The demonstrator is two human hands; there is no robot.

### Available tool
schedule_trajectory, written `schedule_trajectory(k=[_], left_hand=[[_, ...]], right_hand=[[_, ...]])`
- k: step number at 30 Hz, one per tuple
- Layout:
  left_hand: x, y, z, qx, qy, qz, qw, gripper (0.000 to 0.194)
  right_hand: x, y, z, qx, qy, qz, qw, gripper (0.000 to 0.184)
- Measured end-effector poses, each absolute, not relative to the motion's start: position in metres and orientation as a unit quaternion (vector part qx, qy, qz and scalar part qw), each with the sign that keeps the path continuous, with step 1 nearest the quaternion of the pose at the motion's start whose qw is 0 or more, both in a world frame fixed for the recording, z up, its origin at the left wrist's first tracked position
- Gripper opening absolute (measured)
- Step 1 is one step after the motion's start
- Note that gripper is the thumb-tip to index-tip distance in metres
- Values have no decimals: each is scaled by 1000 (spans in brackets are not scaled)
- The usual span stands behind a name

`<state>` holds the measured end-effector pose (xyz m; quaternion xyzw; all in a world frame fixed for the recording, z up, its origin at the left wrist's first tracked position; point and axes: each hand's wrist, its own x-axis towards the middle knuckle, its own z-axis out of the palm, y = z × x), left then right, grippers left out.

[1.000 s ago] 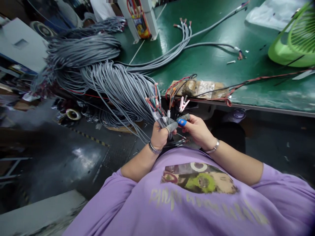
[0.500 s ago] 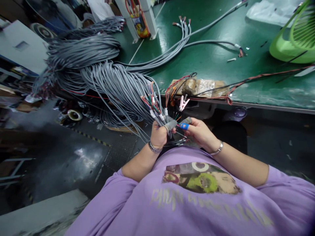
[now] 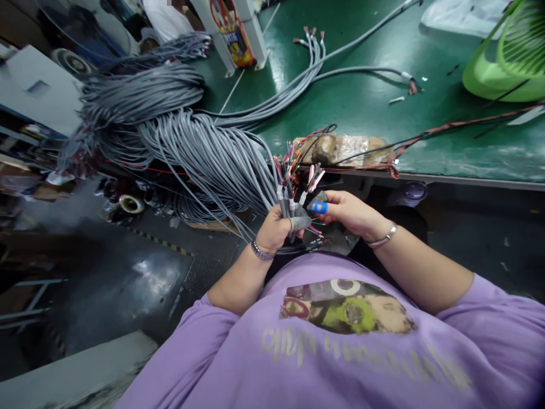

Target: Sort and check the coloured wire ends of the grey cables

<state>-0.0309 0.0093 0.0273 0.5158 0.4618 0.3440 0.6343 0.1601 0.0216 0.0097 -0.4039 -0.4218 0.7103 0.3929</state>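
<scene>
My left hand [image 3: 275, 230] is closed in a fist round the ends of several grey cables [image 3: 221, 165], whose stripped coloured wire ends [image 3: 286, 170] stick up above it. My right hand [image 3: 349, 213] sits just to the right, thumb and taped fingertips pinched at the wire ends; one fingertip wears blue tape [image 3: 318, 207]. Both hands are held in front of my purple shirt, just below the edge of the green bench [image 3: 374, 108]. The cables run up and left into a large grey bundle.
A second group of grey cables [image 3: 298, 85] lies across the green bench. A taped block with red and black wires [image 3: 336, 149] sits at the bench edge. A green fan [image 3: 506, 62] stands at the far right. The floor lies to the left, with a tape roll [image 3: 131, 203].
Both hands have risen slightly toward the bench edge. The wire ends in my left hand have swung from leaning left to standing upright, closer to my right fingers.
</scene>
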Motion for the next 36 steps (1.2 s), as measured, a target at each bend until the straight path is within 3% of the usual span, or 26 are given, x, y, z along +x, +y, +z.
schedule_trajectory(k=[9, 16, 21, 29, 36], left_hand=[[-36, 8, 30, 515, 460, 317, 650, 25], [-31, 17, 34, 467, 443, 356, 677, 27], [-22, 23, 41, 456, 431, 368, 687, 26], [-18, 27, 41, 441, 447, 374, 683, 30], [-16, 29, 40, 423, 459, 379, 683, 32]], right_hand=[[153, 28, 2, -457, -349, 658, 487, 59], [162, 37, -8, -423, -241, 735, 471, 62], [149, 48, -4, -355, -287, 759, 465, 62], [128, 50, -24, -388, -373, 555, 635, 62], [117, 56, -16, -271, -251, 750, 548, 61]])
